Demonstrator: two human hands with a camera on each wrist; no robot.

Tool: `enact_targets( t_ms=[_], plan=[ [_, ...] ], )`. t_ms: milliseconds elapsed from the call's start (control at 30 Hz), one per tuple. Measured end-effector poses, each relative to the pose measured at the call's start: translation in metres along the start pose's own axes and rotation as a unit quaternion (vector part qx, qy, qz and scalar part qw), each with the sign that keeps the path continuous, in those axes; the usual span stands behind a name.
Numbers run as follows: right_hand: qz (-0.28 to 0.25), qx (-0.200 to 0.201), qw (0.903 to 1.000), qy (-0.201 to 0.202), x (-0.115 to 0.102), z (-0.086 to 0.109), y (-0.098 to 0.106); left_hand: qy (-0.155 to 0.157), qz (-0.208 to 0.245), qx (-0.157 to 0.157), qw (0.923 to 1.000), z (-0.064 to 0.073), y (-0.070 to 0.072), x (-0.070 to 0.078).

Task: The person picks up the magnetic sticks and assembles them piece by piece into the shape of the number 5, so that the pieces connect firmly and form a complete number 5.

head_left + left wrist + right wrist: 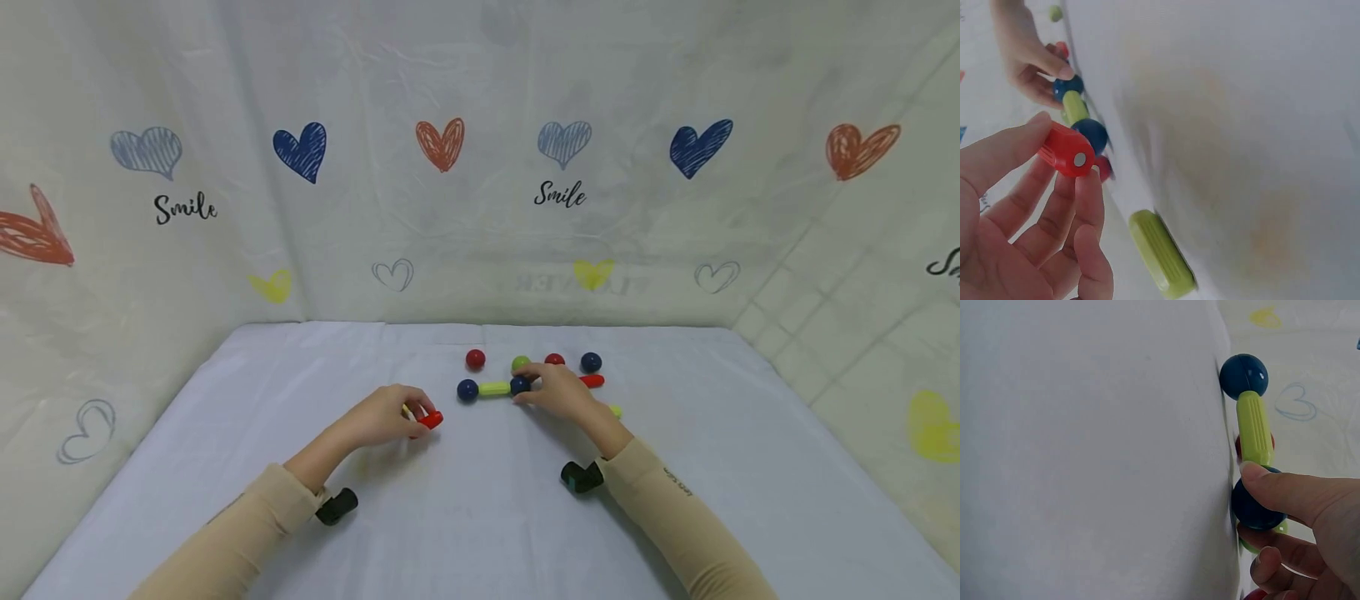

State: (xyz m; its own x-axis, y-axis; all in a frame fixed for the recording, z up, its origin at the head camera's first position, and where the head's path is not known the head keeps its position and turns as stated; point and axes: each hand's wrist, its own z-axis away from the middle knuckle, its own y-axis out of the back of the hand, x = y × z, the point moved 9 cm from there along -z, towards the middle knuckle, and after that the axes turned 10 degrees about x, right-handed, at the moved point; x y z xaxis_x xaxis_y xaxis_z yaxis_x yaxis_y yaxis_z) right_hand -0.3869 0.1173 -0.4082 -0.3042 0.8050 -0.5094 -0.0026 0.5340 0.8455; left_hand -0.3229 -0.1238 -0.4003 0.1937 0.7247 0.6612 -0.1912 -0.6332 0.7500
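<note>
My left hand pinches a red magnetic rod between thumb and fingers, a pale metal disc showing on its end. Close by that hand, a loose yellow-green rod lies on the white cloth. To the right, my right hand grips a dark blue ball with thumb and fingers. That ball touches one end of another yellow-green rod, whose far end meets a second dark blue ball. In the head view, the red rod stands apart from this ball-and-rod piece, to its lower left.
Behind the joined piece are a red ball, a green ball, another red ball and a dark blue ball. A red rod and a partly hidden yellow-green rod lie beyond my right hand.
</note>
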Motion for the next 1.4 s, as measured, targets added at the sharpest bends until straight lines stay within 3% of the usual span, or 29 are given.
enact_targets(
  t_ms=[267, 500, 633, 1000, 1100, 1267, 1400],
  plan=[
    [-0.002, 0.0, 1.0, 0.001, 0.001, -0.001, 0.0, 0.01, 0.014, 0.017, 0.9997, -0.012, -0.006, 0.007],
    [-0.003, 0.004, 1.0, 0.003, 0.001, 0.001, 0.001, 0.03, 0.09, 0.015, 0.9954, -0.023, -0.02, 0.006],
    [0.002, 0.01, 0.9999, 0.005, 0.0, -0.001, 0.001, 0.04, 0.106, 0.018, 0.9935, -0.026, -0.024, 0.007],
    [-0.002, 0.01, 0.9999, 0.004, 0.002, 0.001, -0.001, 0.108, 0.132, 0.038, 0.9846, -0.032, -0.032, 0.002],
    [-0.005, 0.012, 0.9999, 0.003, 0.002, 0.0, 0.0, 0.142, 0.167, 0.024, 0.9754, -0.033, -0.038, -0.003],
    [-0.004, 0.006, 1.0, 0.004, 0.001, 0.001, -0.001, 0.204, 0.256, -0.001, 0.945, -0.032, -0.048, -0.013],
    [-0.001, 0.008, 1.0, 0.003, 0.002, 0.001, -0.001, 0.222, 0.273, -0.006, 0.936, -0.033, -0.052, -0.016]
  ],
)
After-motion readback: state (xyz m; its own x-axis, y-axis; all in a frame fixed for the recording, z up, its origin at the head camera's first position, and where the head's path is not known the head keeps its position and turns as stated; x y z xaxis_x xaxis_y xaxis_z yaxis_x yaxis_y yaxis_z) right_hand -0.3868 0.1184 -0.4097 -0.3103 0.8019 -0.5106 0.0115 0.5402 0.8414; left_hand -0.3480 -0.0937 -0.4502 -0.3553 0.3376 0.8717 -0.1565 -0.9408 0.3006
